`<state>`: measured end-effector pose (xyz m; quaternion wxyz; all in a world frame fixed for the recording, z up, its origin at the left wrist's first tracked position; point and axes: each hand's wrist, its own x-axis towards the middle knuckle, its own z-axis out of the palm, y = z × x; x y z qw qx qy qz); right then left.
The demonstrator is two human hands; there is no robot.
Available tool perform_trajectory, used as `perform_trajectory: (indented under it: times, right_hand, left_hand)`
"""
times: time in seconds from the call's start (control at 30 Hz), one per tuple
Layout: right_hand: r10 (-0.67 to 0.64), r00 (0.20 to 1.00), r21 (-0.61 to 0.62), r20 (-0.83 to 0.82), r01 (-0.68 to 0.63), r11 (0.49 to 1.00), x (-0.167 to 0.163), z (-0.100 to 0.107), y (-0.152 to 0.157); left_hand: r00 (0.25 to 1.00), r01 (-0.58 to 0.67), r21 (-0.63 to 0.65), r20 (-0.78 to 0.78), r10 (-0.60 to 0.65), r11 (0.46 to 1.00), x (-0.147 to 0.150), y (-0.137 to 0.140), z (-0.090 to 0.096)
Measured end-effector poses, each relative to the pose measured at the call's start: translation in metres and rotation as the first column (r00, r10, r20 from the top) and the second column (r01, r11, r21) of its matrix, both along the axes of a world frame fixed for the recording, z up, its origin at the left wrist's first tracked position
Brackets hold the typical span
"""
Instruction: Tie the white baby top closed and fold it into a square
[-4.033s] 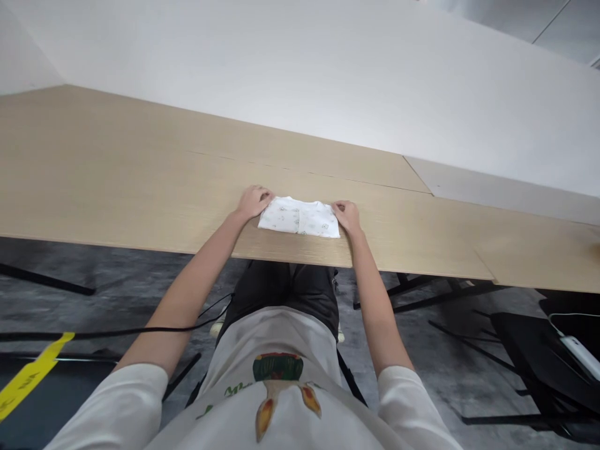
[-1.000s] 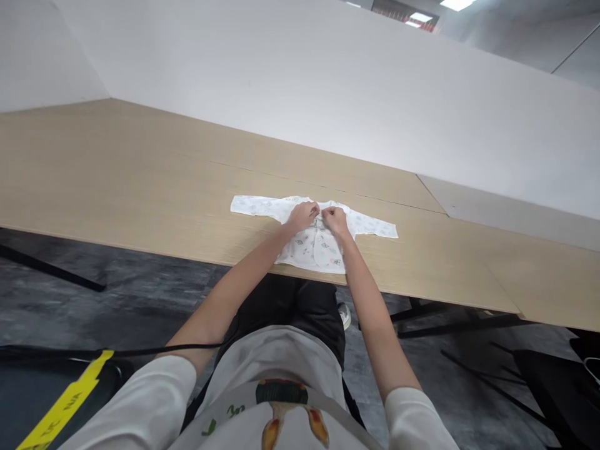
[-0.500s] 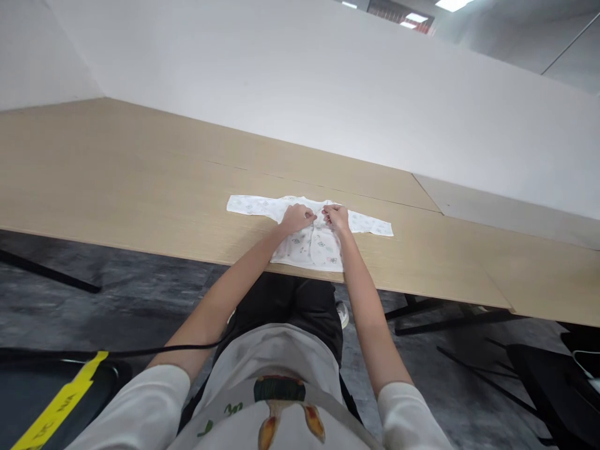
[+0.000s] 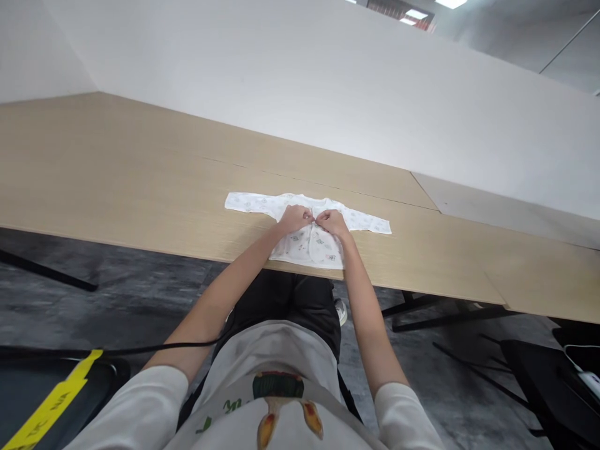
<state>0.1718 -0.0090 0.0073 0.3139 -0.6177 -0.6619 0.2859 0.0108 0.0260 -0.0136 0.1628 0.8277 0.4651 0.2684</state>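
A small white long-sleeved baby shirt [image 4: 307, 253] with a faint print lies on the table, its sleeves spread to both sides and its hem close to the front edge. My left hand [image 4: 295, 219] rests over the left part of its chest, fingers pinched at the front opening. Just beside it, my right hand [image 4: 332, 222] pinches the shirt's front from the other side. The fingertips of both hands nearly meet at the middle of the shirt. Whatever small part of the cloth sits between them is too small to make out.
The light wood table [image 4: 140, 181] runs across the view, with a white partition [image 4: 262, 69] behind it. At lower left stands a black chair [image 4: 98, 400] with yellow tape [image 4: 56, 403]. Another black chair [image 4: 534, 381] is at lower right. A black cable [image 4: 154, 347] crosses near my left arm.
My right hand has come down and left, its fingers closing in toward those of my left hand at the shirt's front. My left hand stays nearly in place.
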Motion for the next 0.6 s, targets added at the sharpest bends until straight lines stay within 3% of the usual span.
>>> perform_trajectory:
  times: [0.23,0.6]
  right_hand:
    - [-0.001,1.0,0.019,0.005,0.001,1.0,-0.0011,-0.0008,-0.0009]
    - [-0.045,0.996,-0.123,-0.077,0.035,0.992,0.0014,-0.0014,-0.0003]
  left_hand:
    - [0.999,0.025,0.012,-0.029,-0.025,1.0,-0.0019,0.0004,-0.0019]
    - [0.997,0.057,-0.055,0.062,-0.053,0.997,-0.0004,0.0049,-0.0052]
